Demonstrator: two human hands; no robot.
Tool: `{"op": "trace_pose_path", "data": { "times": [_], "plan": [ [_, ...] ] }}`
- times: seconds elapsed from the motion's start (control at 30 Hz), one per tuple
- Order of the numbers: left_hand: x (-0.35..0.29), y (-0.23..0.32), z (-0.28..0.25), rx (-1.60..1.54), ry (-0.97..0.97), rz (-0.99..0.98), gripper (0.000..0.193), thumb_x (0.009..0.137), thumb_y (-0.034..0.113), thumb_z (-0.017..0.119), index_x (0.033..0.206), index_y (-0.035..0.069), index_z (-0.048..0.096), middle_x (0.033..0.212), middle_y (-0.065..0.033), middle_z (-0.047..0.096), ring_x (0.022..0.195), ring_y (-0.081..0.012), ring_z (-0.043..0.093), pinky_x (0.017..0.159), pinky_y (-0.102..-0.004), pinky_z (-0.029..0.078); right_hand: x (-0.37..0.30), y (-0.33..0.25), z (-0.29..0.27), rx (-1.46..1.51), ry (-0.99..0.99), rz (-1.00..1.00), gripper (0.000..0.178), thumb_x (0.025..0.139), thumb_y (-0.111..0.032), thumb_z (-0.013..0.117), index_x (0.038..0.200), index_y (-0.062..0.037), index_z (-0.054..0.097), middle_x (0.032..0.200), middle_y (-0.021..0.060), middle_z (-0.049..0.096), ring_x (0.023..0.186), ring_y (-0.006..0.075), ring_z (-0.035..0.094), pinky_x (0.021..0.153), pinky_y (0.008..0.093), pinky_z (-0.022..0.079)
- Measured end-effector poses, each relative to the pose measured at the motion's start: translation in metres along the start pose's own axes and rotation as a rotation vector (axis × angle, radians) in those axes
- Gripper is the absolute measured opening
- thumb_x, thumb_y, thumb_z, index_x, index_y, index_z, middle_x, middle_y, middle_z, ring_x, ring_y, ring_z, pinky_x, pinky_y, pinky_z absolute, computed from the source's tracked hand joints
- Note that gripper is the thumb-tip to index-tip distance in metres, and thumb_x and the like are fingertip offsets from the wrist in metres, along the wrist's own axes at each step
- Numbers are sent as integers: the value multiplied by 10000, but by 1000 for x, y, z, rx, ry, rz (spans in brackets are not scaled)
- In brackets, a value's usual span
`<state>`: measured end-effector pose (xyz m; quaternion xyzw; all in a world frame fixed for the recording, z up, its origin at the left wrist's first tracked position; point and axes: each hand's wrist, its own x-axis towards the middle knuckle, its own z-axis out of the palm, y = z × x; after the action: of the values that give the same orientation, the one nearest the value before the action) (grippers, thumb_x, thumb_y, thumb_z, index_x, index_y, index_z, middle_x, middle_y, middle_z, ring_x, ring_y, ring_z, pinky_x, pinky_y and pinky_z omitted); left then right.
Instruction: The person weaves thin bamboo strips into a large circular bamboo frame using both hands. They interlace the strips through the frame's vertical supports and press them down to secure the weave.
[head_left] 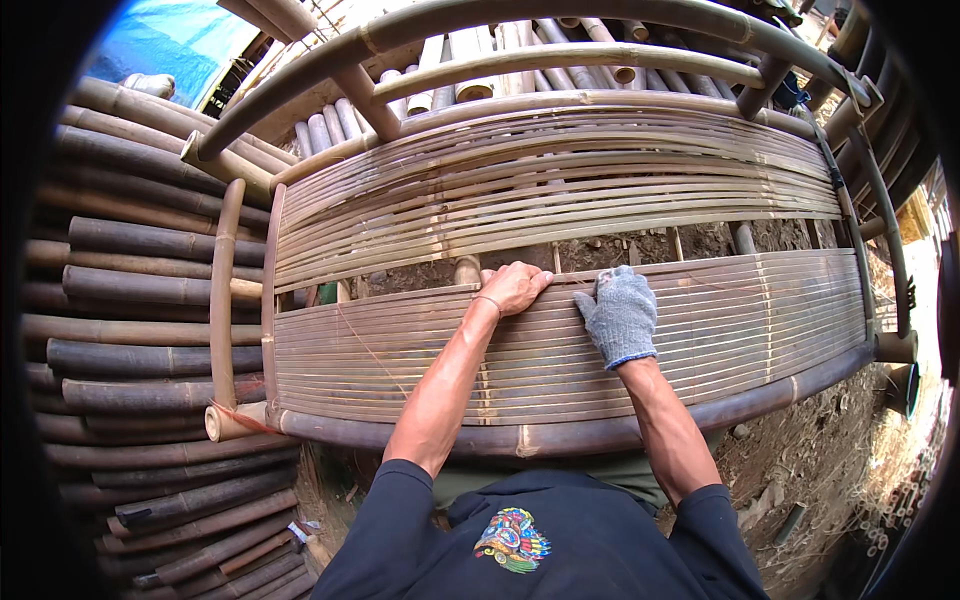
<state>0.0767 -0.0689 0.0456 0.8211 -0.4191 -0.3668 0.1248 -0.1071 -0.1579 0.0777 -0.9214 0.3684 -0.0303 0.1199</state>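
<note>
Hands [515,287] [619,315] flat on bamboo slat seat [740,320], near its far edge.

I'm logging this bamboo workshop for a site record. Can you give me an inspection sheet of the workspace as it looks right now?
Surface: slatted seat of a bamboo bench, over bare soil.
Job's things: slatted backrest; thin red string across the slats.
Clutter: scraps on the ground.
Grippers: bare left hand and grey-gloved right hand rest at the seat's far edge.
Cables: nothing seen.
Surroundings: stacked bamboo poles; blue tarpaulin.
</note>
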Motion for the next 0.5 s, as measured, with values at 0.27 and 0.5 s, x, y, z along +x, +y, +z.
{"op": "trace_pose_path", "data": {
  "times": [0.27, 0.5],
  "plan": [
    [-9, -11, 16, -11, 106, 44, 431, 1014, 474, 445, 1011, 159, 739, 911, -130, 734, 970, -343, 657, 940, -488, 314, -32, 32, -31, 505, -673, -25, 382, 930, -361, 598, 903, 17, 646, 807, 243, 644, 822, 414, 655, 747, 449, 530],
    [-9, -14, 23, 81, 244, 104, 430, 1030, 456, 420, 946, 147, 707, 873, -113, 707, 953, -320, 617, 923, -480, 312, -5, 30, -109, 1052, -40, -274, 320, 980, -109, 458, 779, 4, 680, 1302, 234, 593, 1292, 259, 525, 1079, 415, 411]
  ]
}}
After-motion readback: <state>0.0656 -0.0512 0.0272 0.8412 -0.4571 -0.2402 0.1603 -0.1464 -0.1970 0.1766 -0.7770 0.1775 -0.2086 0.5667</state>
